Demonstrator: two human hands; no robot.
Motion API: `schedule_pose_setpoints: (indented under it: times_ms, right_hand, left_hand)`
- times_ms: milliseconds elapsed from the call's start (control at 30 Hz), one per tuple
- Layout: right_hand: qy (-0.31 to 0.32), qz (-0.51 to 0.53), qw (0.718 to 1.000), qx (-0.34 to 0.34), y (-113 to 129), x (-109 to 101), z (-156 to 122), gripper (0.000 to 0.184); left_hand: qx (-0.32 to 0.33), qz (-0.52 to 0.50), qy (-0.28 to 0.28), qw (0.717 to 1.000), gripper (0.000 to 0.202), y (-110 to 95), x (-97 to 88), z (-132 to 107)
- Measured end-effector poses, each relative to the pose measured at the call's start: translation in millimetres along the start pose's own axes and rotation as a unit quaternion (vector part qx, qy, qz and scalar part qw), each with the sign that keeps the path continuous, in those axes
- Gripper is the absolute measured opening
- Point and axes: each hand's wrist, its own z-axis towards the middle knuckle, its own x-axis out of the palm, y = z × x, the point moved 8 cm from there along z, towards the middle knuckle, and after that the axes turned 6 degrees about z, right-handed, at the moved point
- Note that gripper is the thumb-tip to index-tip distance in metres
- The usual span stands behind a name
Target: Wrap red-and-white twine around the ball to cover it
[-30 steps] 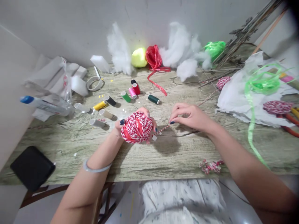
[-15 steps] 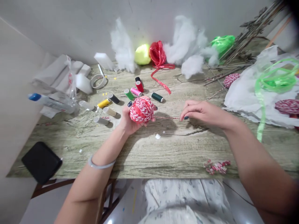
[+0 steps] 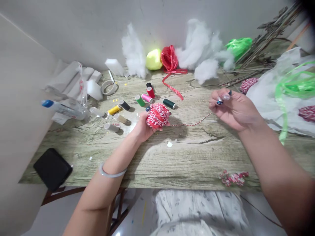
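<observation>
Red-and-white twine ball [image 3: 157, 115] sits in the left hand [image 3: 142, 127], lifted just off the table [image 3: 172, 164] near its middle, a little toward the far edge. The left fingers wrap round it from below and behind, closed snugly. This leaves the right-facing side bare, so the strand [image 3: 194, 124] can come away there. That strand sags in a shallow curve over the table to the right hand [image 3: 236, 109], which is turned palm up with its fingers curled in and pinched together. The strand seems caught in them, though the curl hides the exact grip. With the hands held apart like this, the strand runs clear of the thread spools [image 3: 141, 100] lying just beyond the ball. A second striped ball [image 3: 247, 85] rests toward the far right, and a short twine scrap [image 3: 232, 178] lies at the near edge.
</observation>
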Motion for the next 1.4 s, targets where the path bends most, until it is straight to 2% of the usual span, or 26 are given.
schedule_pose_setpoints:
  times_ms: [200, 300, 367, 433, 533, 567, 600, 667, 767, 833, 933, 1000, 1067, 1133, 1200, 1233, 1267, 1333, 1400]
  right_hand:
    - [-0.083, 0.174, 0.980, 0.052, -10.6, -10.0, 3.8, 0.020]
    - [-0.102, 0.198, 0.973, 0.060, -6.5, -11.6, 1.8, 0.026]
    - [-0.093, 0.256, 0.960, 0.058, -3.1, -12.5, 1.8, 0.032]
    - [-0.062, 0.395, 0.915, 0.054, -1.0, -13.1, 4.5, 0.029]
    - [-0.040, 0.595, 0.800, 0.064, -3.1, -20.7, 10.7, 0.027]
    - [-0.061, 0.622, 0.779, 0.054, -4.6, -27.6, 12.5, 0.027]
    - [-0.091, 0.626, 0.774, 0.026, -4.7, -36.3, 13.7, 0.029]
    - [-0.154, 0.575, 0.802, -0.046, 0.4, -52.1, 13.0, 0.034]
    - [-0.217, 0.421, 0.872, -0.122, 19.5, -60.0, 10.9, 0.041]
    - [-0.237, 0.330, 0.902, -0.149, 36.0, -58.0, 14.9, 0.047]
    - [-0.216, 0.216, 0.932, -0.196, 67.3, -47.0, 31.6, 0.051]
    - [-0.188, 0.142, 0.945, -0.227, 88.8, -33.0, 47.5, 0.050]
    - [-0.150, 0.035, 0.965, -0.211, 103.0, -8.6, 68.6, 0.047]
    - [-0.079, -0.097, 0.983, -0.132, 105.3, 29.8, 93.1, 0.040]
    - [0.046, -0.211, 0.973, -0.075, 105.2, 84.4, 111.8, 0.025]
    - [0.099, -0.252, 0.958, -0.093, 111.1, 113.7, 117.3, 0.019]
    - [0.116, -0.269, 0.945, -0.144, 122.6, 139.3, 121.5, 0.017]
    - [0.110, -0.261, 0.913, -0.294, 149.2, 183.8, 123.3, 0.016]
    - [0.088, -0.239, 0.887, -0.386, 155.7, 214.3, 125.4, 0.017]
  left_hand:
    - [0.004, 0.045, 0.031, 0.998, 0.061, 5.0, 5.9, 0.6]
    - [0.009, 0.090, 0.050, 0.995, 0.055, 6.8, 11.3, -2.0]
    - [0.013, 0.118, 0.057, 0.991, 0.052, 7.2, 14.0, -3.8]
    - [0.031, 0.149, 0.054, 0.987, 0.051, 5.1, 14.2, -4.9]
    - [0.063, 0.204, 0.058, 0.975, 0.050, 0.1, 13.6, -6.2]
    - [0.070, 0.225, 0.065, 0.970, 0.052, -1.1, 14.1, -6.9]
    - [0.074, 0.244, 0.074, 0.964, 0.056, -1.9, 15.2, -7.7]
    - [0.070, 0.278, 0.100, 0.953, 0.067, -1.8, 19.3, -10.2]
    - [0.040, 0.334, 0.127, 0.933, 0.076, 2.1, 26.5, -14.8]
    - [0.037, 0.380, 0.129, 0.915, 0.078, 2.7, 30.9, -17.5]
    - [0.081, 0.428, 0.122, 0.892, 0.080, -3.2, 38.3, -20.5]
    - [0.112, 0.436, 0.128, 0.884, 0.073, -6.5, 43.2, -22.4]
    - [0.119, 0.427, 0.151, 0.884, 0.066, -5.7, 47.8, -24.2]
    - [0.110, 0.415, 0.172, 0.887, 0.063, -3.1, 51.2, -26.0]
    - [0.105, 0.408, 0.177, 0.890, 0.064, -2.1, 53.4, -27.8]
    - [0.105, 0.404, 0.181, 0.890, 0.063, -1.8, 54.9, -29.0]
    - [0.104, 0.400, 0.186, 0.892, 0.063, -1.3, 56.5, -30.2]
    - [0.092, 0.387, 0.195, 0.896, 0.062, 1.1, 58.5, -32.0]
    - [0.091, 0.381, 0.197, 0.899, 0.062, 2.1, 59.2, -32.9]
